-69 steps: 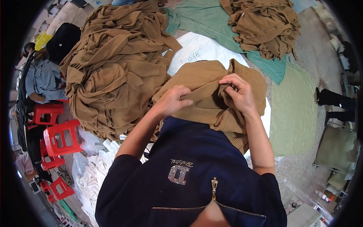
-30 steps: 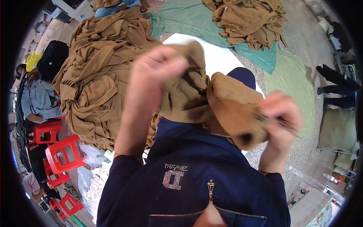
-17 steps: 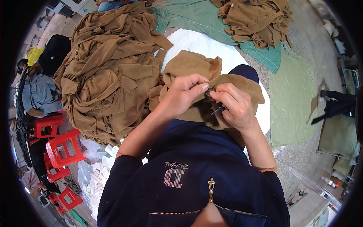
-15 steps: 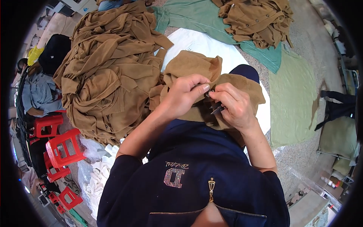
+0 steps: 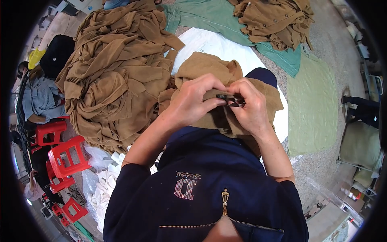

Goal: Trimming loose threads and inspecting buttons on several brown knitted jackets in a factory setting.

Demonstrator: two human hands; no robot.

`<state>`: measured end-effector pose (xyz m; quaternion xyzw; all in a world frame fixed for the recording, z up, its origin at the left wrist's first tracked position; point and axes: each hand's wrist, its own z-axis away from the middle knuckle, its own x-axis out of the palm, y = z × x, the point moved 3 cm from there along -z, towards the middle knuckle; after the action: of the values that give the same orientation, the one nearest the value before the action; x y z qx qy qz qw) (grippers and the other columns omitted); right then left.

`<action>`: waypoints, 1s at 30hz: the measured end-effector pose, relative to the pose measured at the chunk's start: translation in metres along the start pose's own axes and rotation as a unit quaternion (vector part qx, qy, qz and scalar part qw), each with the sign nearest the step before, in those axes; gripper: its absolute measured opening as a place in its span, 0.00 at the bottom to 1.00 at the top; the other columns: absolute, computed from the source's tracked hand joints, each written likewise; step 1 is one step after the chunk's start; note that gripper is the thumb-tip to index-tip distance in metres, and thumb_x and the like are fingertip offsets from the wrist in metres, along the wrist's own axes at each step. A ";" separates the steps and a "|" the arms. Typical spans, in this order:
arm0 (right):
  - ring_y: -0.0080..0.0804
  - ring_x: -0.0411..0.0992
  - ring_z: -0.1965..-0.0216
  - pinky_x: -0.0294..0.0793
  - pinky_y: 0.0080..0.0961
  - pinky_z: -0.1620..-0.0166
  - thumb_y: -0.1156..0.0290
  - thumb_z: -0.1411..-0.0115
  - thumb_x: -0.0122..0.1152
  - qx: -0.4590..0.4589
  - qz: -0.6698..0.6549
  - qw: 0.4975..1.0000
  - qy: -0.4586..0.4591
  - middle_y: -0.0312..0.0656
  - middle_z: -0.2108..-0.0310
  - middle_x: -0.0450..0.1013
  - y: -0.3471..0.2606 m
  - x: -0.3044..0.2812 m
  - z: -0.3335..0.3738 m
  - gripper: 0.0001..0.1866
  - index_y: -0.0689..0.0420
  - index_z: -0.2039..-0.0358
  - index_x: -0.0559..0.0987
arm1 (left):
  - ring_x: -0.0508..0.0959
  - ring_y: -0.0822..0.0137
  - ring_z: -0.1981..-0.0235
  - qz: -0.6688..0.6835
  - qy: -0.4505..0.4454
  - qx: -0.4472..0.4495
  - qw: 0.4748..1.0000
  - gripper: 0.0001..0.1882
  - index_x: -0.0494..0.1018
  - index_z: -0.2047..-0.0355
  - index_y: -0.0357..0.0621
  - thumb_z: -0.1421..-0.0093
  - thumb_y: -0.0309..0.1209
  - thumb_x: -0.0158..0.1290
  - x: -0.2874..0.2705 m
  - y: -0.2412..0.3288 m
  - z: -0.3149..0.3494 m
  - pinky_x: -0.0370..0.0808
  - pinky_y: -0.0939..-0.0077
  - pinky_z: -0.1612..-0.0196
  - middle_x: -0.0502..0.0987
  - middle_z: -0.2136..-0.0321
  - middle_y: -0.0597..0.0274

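Note:
A brown knit garment [image 5: 205, 66] lies bunched across my lap. My left hand [image 5: 192, 101] is closed, thumb and fingers pinching an edge of the garment near its middle. Close against it, my right hand [image 5: 253, 108] is closed around small dark thread snips [image 5: 236, 101], whose tips point left toward my left thumb. The fingertips of both hands almost meet at the cloth. Part of the snips is hidden inside my right hand, and the spot between the fingers is too small to make out.
A big heap of brown garments [image 5: 121, 76] rises at my left. Another brown pile [image 5: 278, 20] lies on green cloth [image 5: 213, 14] at the far right. White sheeting [image 5: 201, 40] spreads beneath my lap. Red stools [image 5: 68, 157] and white cloth in plastic [image 5: 105, 189] stand lower left.
The snips have turned from pointing down beside my right palm to lying sideways between both hands. My hands have come closer together, and the garment's upper fold has shifted slightly.

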<state>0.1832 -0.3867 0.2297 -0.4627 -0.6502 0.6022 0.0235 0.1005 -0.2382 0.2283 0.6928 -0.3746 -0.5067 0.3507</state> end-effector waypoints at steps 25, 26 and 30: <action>0.44 0.73 0.67 0.72 0.34 0.68 0.83 0.52 0.61 -0.005 0.062 0.991 0.121 0.44 0.66 0.67 0.015 -0.006 0.013 0.14 0.59 0.65 0.70 | 0.77 0.55 0.75 -0.109 0.124 0.018 0.986 0.08 0.72 0.72 0.39 0.46 0.29 0.60 0.024 -0.032 -0.004 0.72 0.67 0.73 0.73 0.77 0.55; 0.45 0.73 0.65 0.73 0.35 0.67 0.80 0.51 0.63 0.037 0.101 0.992 0.071 0.44 0.66 0.67 0.019 -0.010 0.021 0.14 0.58 0.64 0.70 | 0.77 0.57 0.75 -0.081 0.064 -0.028 0.994 0.09 0.73 0.71 0.38 0.46 0.30 0.60 0.018 -0.039 -0.001 0.72 0.68 0.72 0.74 0.77 0.54; 0.45 0.74 0.63 0.74 0.35 0.61 0.72 0.50 0.65 0.171 0.150 0.966 -0.121 0.43 0.66 0.71 0.046 -0.032 0.055 0.13 0.58 0.64 0.75 | 0.75 0.65 0.76 0.004 -0.121 -0.174 0.977 0.12 0.74 0.68 0.37 0.47 0.32 0.62 -0.010 -0.079 0.037 0.71 0.69 0.69 0.75 0.77 0.54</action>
<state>0.1957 -0.4558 0.1943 -0.4675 -0.4585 0.7528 -0.0669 0.0755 -0.1960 0.1558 0.5531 -0.3231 -0.6429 0.4199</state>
